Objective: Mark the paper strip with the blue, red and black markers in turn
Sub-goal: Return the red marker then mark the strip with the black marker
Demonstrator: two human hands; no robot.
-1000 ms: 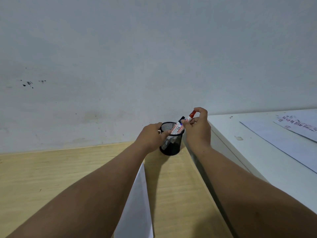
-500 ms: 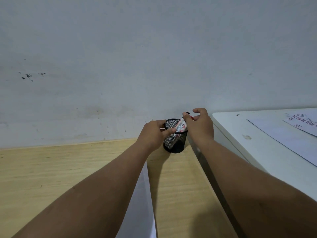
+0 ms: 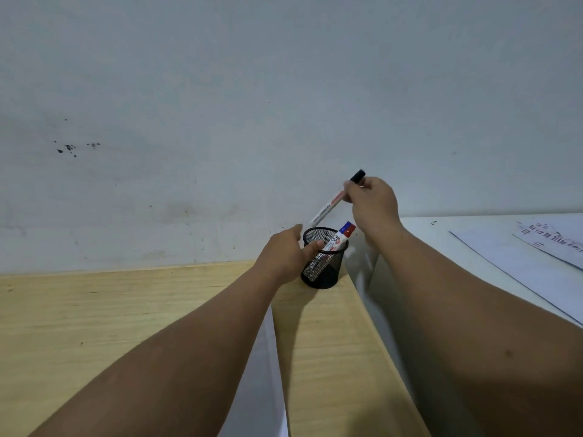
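A black mesh pen cup (image 3: pixel 325 272) stands on the wooden table (image 3: pixel 94 316) near the wall. My left hand (image 3: pixel 288 253) grips the cup's left side, thumb on its rim. My right hand (image 3: pixel 373 205) holds the black-capped marker (image 3: pixel 328 208) up above the cup, tilted, cap at the top. Two markers lean inside the cup, their red and blue caps (image 3: pixel 347 230) sticking out over the right rim. The white paper strip (image 3: pixel 258 389) lies on the table between my forearms, partly hidden by my left arm.
A white desk (image 3: pixel 473 247) adjoins the wooden table on the right, carrying white sheets (image 3: pixel 536 263), one with red and black marks. A grey-white wall with a few dark specks rises right behind the cup.
My right hand dropped the red marker into the cup, then lifted the black-capped marker out and up. My left hand stayed on the cup.
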